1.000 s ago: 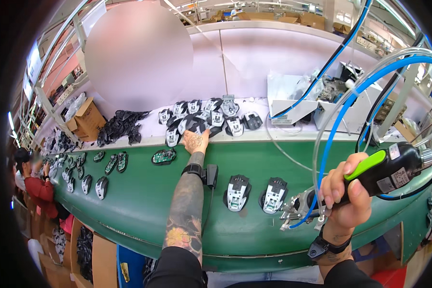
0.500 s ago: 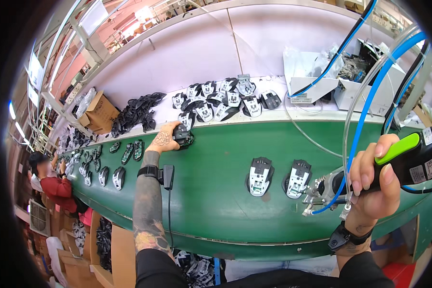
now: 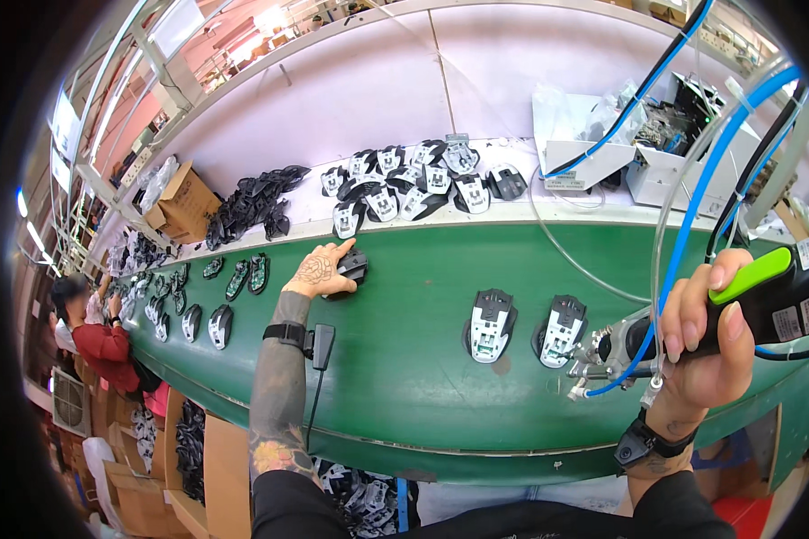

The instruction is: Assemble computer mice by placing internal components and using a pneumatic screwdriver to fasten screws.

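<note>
My left hand [image 3: 318,272] is closed round a dark computer mouse [image 3: 356,265] near the far edge of the green work surface [image 3: 404,377]. Its fingers cover part of the mouse. At the right, my right hand [image 3: 706,346] grips a black power screwdriver [image 3: 786,292] with a bright green lever and metal fittings at its front end. Just left of those fittings lies a half-assembled mouse [image 3: 563,331], white and dark, with its underside up. Another half-assembled mouse [image 3: 490,325] lies to the left of it.
Several mouse shells [image 3: 422,184] crowd the white ledge, beside a heap of black parts [image 3: 252,207] and a cardboard box [image 3: 184,202]. White boxes [image 3: 584,162] stand far right. A blue hose [image 3: 688,207] hangs beside my right hand. A person in red [image 3: 103,350] works at far left.
My left hand has shifted slightly nearer and to the right with the dark mouse, away from the ledge. My right hand and the screwdriver have barely moved.
</note>
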The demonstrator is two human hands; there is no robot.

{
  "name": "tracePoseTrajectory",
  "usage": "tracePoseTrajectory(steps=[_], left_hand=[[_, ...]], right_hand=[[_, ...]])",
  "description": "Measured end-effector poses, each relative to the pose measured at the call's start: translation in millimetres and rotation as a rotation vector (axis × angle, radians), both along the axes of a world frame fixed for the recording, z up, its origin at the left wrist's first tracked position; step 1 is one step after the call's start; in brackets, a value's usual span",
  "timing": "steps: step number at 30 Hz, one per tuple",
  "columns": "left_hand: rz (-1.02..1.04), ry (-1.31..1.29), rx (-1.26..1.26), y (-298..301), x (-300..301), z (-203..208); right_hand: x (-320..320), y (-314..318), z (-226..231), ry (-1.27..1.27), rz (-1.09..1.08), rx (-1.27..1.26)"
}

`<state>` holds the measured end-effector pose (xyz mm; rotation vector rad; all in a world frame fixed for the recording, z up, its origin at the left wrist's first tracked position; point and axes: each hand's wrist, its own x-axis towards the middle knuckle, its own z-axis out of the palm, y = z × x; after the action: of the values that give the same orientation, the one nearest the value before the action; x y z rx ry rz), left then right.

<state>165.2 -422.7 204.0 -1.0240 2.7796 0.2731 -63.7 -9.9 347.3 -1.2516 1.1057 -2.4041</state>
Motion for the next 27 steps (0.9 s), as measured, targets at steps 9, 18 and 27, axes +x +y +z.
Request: tracePoseTrajectory(steps=[9, 18, 27], left_hand=[[0.075, 0.054, -0.075, 29.8, 6.0, -14.4], [-0.048, 0.166, -0.074, 28.7, 15.9, -25.8], [-0.003, 0.076, 0.017, 64.6, -14.1, -11.3]], right_hand=[[0.3, 2.2, 5.9, -0.03, 0.003, 0.025], [-9.9, 7.1, -1.9, 0.024, 0.052, 0.047], [-14.0, 10.2, -4.6, 0.055, 0.065, 0.076]])
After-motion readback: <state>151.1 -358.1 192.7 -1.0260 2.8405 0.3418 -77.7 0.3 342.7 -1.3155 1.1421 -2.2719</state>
